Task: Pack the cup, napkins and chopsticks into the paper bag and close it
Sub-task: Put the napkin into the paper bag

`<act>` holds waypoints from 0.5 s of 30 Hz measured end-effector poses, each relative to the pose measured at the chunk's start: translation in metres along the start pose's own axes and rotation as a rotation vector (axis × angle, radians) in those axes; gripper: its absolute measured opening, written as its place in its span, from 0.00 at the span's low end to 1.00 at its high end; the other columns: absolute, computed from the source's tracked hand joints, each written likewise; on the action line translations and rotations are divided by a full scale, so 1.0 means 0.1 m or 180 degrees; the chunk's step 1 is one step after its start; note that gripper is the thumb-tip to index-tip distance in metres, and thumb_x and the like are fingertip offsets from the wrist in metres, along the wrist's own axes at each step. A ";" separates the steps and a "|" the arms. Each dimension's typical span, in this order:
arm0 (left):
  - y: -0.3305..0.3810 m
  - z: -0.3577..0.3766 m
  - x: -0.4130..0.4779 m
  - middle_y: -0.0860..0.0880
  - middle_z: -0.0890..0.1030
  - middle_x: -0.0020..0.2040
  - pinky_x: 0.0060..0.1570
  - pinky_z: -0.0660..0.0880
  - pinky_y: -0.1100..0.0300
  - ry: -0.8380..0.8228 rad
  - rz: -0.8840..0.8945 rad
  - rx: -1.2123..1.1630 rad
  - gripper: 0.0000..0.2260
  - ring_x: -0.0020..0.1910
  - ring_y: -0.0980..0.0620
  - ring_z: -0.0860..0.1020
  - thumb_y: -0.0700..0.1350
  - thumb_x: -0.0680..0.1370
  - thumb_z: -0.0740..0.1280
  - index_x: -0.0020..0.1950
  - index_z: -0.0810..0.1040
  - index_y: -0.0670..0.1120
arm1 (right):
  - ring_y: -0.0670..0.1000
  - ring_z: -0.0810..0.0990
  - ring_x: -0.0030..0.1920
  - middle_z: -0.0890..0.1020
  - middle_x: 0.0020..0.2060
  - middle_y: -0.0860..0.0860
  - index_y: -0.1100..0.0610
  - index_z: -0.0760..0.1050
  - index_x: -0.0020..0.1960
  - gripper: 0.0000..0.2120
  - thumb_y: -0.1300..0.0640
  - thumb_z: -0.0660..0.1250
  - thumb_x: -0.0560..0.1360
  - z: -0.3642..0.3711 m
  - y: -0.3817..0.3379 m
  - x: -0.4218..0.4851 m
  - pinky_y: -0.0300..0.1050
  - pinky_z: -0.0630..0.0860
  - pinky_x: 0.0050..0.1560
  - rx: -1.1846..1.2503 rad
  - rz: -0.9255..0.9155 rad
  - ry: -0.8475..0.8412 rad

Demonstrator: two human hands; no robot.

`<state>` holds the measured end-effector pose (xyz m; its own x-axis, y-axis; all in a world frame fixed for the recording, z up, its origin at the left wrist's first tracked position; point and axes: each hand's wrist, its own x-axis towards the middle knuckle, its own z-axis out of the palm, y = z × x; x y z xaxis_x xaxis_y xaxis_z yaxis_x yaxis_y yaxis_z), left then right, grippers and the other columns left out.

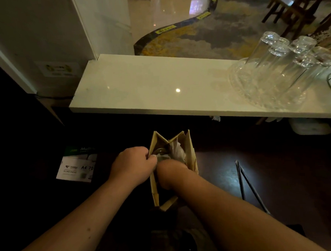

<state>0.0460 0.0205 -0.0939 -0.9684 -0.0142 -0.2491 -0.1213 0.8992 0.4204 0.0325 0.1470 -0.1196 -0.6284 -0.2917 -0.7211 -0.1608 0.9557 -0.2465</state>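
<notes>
A brown paper bag (191,152) stands open on the dark table in front of me. My left hand (133,165) grips the bag's left rim. My right hand (171,175) reaches down into the bag, and its fingers are hidden inside. White napkins (178,150) show in the bag's far half. A round glassy cup rim (160,151) is just visible beside them. A pair of dark chopsticks (248,182) lies on the table to the right of the bag, untouched.
A white counter ledge (139,88) runs across above the table. A glass tray (254,86) with upturned glasses (284,57) stands on its right end. A pack of A4 paper (76,166) lies left of the bag.
</notes>
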 end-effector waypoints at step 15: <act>0.03 0.00 -0.02 0.48 0.78 0.34 0.31 0.67 0.56 -0.0058 -0.0029 -0.0039 0.14 0.32 0.48 0.76 0.53 0.79 0.67 0.38 0.79 0.45 | 0.55 0.80 0.44 0.81 0.44 0.54 0.57 0.79 0.50 0.04 0.60 0.67 0.77 0.07 0.08 0.03 0.49 0.77 0.44 -0.0106 -0.0011 0.1104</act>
<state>0.0479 0.0235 -0.0918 -0.9631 -0.0143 -0.2687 -0.1329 0.8937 0.4286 0.0351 0.1534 -0.1280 -0.8481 -0.2697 -0.4560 -0.1846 0.9572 -0.2229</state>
